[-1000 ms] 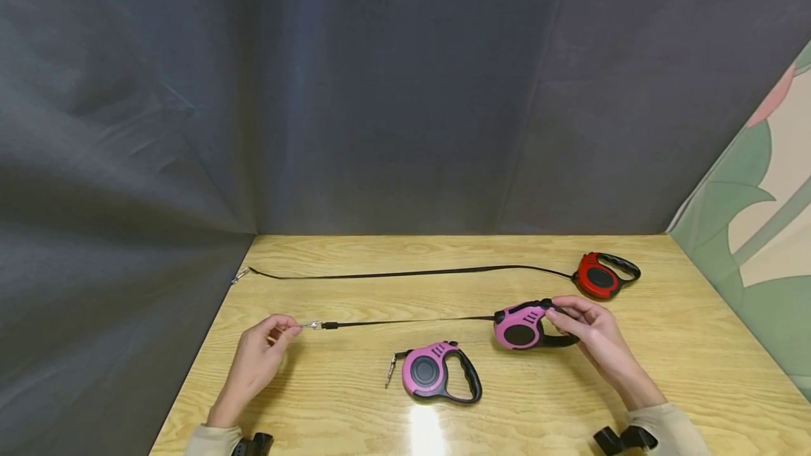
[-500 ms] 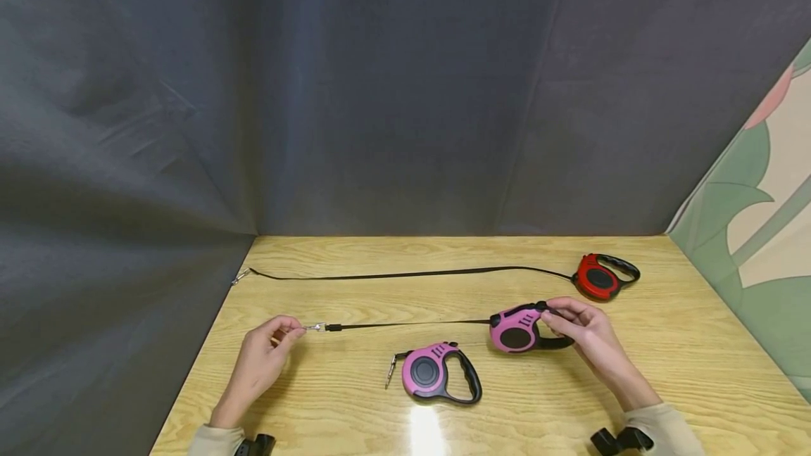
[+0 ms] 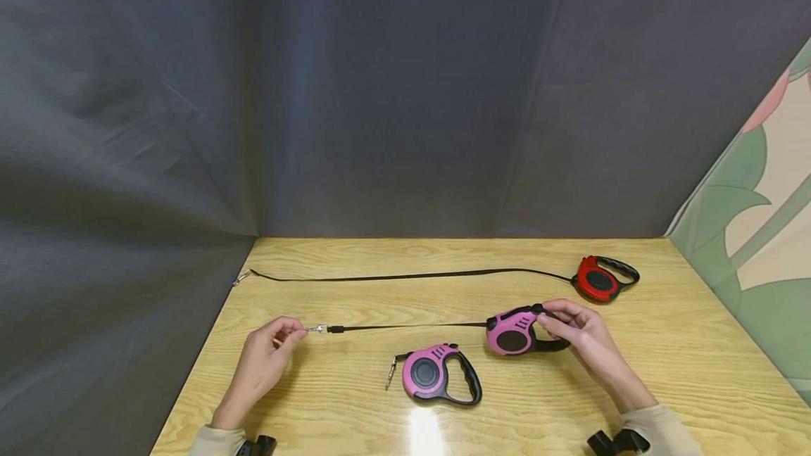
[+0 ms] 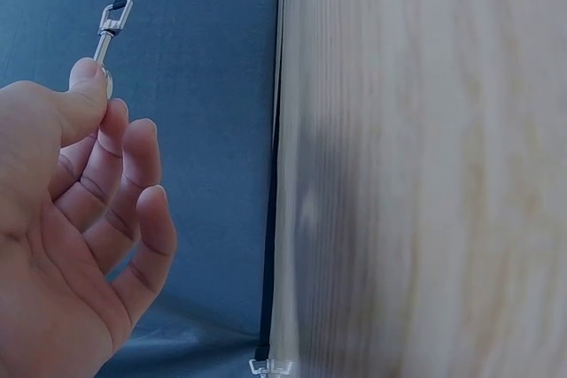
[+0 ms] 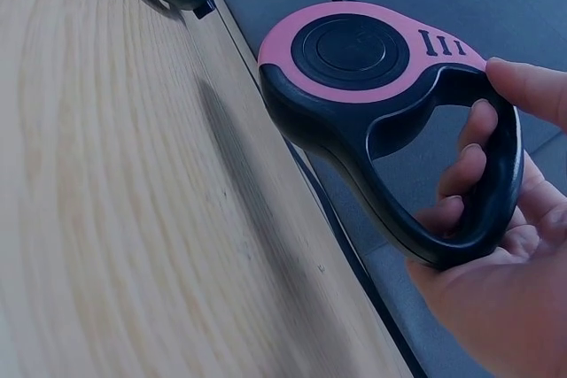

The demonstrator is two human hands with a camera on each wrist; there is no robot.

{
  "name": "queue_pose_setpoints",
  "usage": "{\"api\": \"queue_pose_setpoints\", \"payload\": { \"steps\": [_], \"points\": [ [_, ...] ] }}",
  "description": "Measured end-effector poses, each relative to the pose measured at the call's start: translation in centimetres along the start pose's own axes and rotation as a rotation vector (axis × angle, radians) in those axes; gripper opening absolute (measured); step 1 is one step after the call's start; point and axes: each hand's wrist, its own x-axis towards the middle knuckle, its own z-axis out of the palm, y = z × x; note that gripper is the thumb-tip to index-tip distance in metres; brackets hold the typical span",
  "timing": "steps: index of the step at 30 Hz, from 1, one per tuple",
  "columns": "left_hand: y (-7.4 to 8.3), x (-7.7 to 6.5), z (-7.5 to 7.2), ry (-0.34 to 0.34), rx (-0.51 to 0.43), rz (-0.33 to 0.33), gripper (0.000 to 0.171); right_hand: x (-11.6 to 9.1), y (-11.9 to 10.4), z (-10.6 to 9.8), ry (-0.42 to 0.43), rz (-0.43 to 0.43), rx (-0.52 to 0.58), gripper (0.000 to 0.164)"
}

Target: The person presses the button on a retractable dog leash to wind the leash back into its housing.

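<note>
Between both hands a pink retractable dog leash [image 3: 512, 331] is stretched, its black strap [image 3: 412, 326] running nearly straight above the table. My left hand [image 3: 262, 357] pinches the metal snap hook [image 4: 104, 44] at the strap's end between thumb and index finger. With the right hand [image 3: 586, 340] I grip the leash's black loop handle [image 5: 478, 192], the fingers passing through the loop and the thumb on top, as the right wrist view shows. A second pink retractable leash [image 3: 425, 371] lies on the table between the hands, its strap drawn in and its hook hanging out at the left.
Farther back lies a red retractable leash [image 3: 598, 279] with its strap [image 3: 405, 275] laid out leftward to a snap hook [image 3: 241, 277] at the table's left edge. Grey cloth [image 3: 393, 97] hangs behind and left of the wooden table [image 3: 342, 414]; a floral-patterned panel [image 3: 760, 231] borders the right.
The right hand and the held leash body have shifted slightly left and down. The left hand has moved a little right with the hook, so the stretched strap is shorter.
</note>
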Motion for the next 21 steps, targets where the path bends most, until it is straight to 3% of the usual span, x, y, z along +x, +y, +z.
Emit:
{"api": "queue_pose_setpoints", "payload": {
  "steps": [21],
  "points": [
    [0.4, -0.1, 0.2, -0.033, 0.009, 0.000, 0.006, 0.0, 0.0, 1.1, 0.012, 0.029, -0.040, 0.028]
  ]
}}
